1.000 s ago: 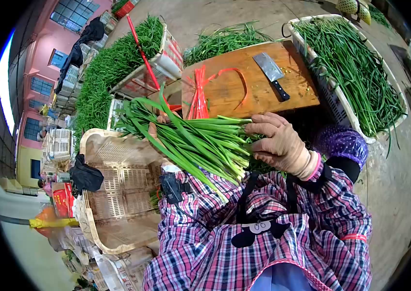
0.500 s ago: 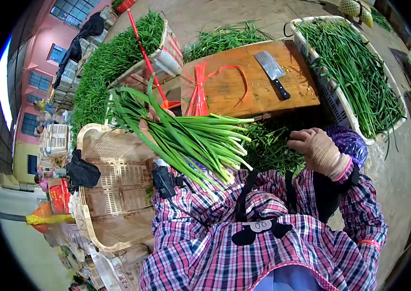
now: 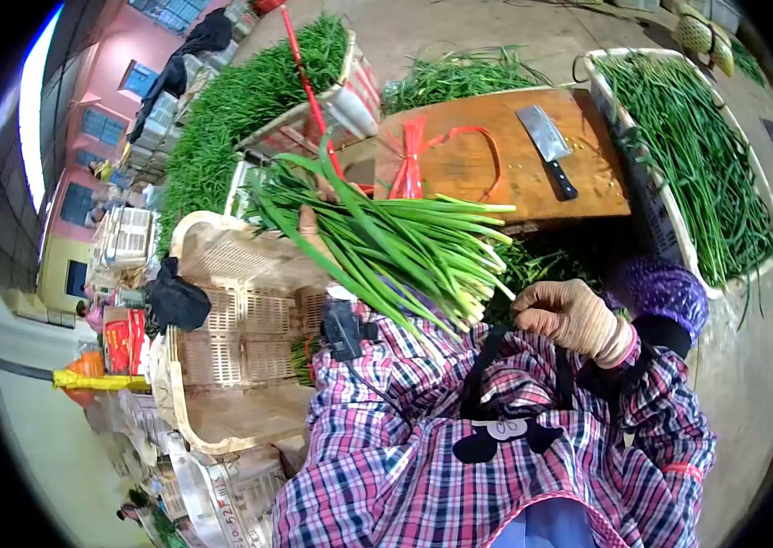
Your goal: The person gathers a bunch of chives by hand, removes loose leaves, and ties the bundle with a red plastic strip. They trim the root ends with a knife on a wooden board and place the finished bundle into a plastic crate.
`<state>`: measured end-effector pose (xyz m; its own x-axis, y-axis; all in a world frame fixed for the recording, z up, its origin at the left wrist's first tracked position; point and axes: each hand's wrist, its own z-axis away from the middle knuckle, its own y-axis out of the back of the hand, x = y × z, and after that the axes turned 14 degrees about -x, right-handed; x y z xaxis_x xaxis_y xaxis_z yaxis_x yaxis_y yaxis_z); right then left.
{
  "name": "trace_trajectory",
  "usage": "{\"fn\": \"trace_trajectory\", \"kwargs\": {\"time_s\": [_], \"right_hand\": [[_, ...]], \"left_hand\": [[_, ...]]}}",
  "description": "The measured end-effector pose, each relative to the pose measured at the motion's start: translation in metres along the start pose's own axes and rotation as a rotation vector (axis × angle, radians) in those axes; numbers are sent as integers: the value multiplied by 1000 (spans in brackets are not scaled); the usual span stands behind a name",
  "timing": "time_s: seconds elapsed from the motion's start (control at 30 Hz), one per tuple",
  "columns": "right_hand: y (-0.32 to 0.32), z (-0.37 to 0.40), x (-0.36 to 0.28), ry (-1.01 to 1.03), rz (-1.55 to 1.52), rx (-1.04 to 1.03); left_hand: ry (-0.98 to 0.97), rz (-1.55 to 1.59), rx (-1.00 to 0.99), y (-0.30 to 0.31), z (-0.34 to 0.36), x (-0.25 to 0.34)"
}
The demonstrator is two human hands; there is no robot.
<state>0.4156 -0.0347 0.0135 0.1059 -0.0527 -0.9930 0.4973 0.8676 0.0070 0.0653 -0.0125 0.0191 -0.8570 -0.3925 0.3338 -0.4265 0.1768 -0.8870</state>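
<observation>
A bundle of long green stalks with pale ends (image 3: 414, 251) lies across my lap, its pale ends pointing right. My left hand (image 3: 313, 228), mostly hidden by the leaves, is wrapped round the bundle at its leafy part. Just right of the pale ends is my right hand (image 3: 569, 315) in a beige glove, its fingers curled together; whether a thin stalk is pinched there is too small to tell. Beyond the bundle stands a wooden board (image 3: 532, 192), bearing a cleaver (image 3: 546, 146) and a tied bunch of red strips (image 3: 408, 164).
At the left is a mostly bare cream crate (image 3: 245, 338) with a black bag (image 3: 176, 297) on its rim. Crates of greens stand at the upper left (image 3: 258, 91) and right (image 3: 692, 164). A red pole (image 3: 306, 82) rises behind the bundle. Loose greens (image 3: 468, 78) lie behind the board.
My right hand has moved down and left, closer to the pale ends, and its fingers have curled in. The whole view has shifted, with the board and crates now further right.
</observation>
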Motion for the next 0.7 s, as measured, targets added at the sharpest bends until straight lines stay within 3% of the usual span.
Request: {"fn": "trace_trajectory", "kwargs": {"time_s": [0.07, 0.23, 0.3, 0.37, 0.43, 0.47, 0.5, 0.57, 0.63, 0.7], "right_hand": [[-3, -6, -7, -32, -36, 44], [-2, -9, -4, 12, -86, 60], [-4, -10, -4, -37, -130, 83], [-7, -14, -10, -58, -115, 95], [-7, -19, -6, -63, -86, 90], [-5, -17, -7, -80, 10, 75], [-2, -13, -7, -97, 108, 61], [10, -1, 0, -186, 111, 15], [23, 12, -15, -243, -34, 99], [42, 18, -10, -72, -151, 115]], "left_hand": [[66, -10, -59, 11, -3, 1], [-47, -113, -81, 18, -8, -4], [46, 84, -94, 7, -6, -10], [74, 59, -54, -21, 5, -25], [102, 141, -33, 13, -3, -24], [152, 265, 50, -16, 2, -21], [33, -117, -92, -5, -4, -28], [34, -165, -71, 1, -2, -30], [42, -134, -94, -2, 0, -31], [58, -101, -131, -6, -1, -34]]}}
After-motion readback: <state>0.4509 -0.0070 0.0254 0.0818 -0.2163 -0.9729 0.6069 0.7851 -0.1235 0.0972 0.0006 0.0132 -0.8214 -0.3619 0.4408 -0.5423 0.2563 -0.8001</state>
